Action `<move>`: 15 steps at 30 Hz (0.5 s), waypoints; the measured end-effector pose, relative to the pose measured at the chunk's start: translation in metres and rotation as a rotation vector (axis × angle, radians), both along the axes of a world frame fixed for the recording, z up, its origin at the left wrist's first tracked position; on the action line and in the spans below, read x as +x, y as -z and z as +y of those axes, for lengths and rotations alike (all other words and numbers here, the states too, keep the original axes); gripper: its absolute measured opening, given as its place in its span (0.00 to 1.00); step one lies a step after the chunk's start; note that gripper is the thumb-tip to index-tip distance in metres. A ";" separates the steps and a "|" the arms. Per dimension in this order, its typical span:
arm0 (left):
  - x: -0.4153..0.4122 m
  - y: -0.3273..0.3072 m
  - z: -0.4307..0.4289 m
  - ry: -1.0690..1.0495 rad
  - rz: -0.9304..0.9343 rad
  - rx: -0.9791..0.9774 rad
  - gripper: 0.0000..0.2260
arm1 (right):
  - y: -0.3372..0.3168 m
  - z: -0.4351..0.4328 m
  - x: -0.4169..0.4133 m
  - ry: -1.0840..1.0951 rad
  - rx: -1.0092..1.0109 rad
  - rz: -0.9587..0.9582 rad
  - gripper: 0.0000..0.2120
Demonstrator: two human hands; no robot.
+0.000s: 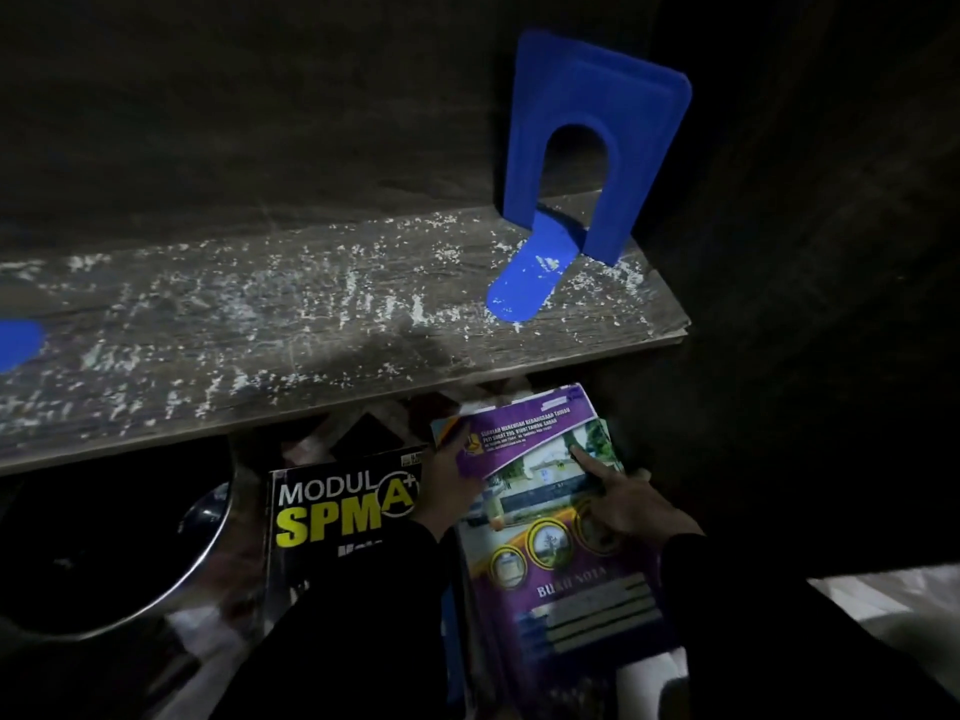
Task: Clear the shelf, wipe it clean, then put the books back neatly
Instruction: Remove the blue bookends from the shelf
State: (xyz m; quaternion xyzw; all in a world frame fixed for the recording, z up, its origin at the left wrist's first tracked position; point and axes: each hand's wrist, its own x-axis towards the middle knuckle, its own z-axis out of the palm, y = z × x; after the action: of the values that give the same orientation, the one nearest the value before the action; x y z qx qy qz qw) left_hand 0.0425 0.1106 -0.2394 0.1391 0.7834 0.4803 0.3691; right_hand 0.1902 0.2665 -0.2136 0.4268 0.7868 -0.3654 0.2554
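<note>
The wooden shelf (291, 324) holds no books and is speckled with white dust and flakes. A blue bookend (587, 163) stands upright at its right end. Below the shelf's front edge lies a purple notebook (566, 543) on top of a stack. My left hand (452, 480) grips the stack's left edge. My right hand (628, 506) rests on the purple cover with its forefinger stretched out over it. A black book (337, 517) printed "MODUL SPM A+" lies just left of the stack.
A second blue bookend (18, 345) shows only its tongue at the shelf's left edge. A dark round bowl with a shiny rim (208, 543) sits below the shelf on the left. Something pale (883, 600) lies at the lower right. The surroundings are very dark.
</note>
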 end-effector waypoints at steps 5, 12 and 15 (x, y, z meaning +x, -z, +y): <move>0.005 0.013 -0.010 0.143 0.212 -0.184 0.32 | 0.002 -0.006 0.002 0.027 0.004 -0.106 0.38; 0.011 -0.001 -0.006 0.383 0.486 -0.560 0.29 | -0.014 -0.024 -0.001 -0.051 0.244 -0.159 0.34; 0.015 -0.025 -0.010 0.474 0.367 -0.539 0.25 | -0.052 -0.031 -0.015 -0.145 0.329 -0.129 0.26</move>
State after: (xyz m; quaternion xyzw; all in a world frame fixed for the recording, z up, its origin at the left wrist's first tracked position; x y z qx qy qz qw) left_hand 0.0577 0.1002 -0.2146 0.2979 0.8803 0.1264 0.3469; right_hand 0.1749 0.2355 -0.1619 0.4275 0.8466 -0.1846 0.2576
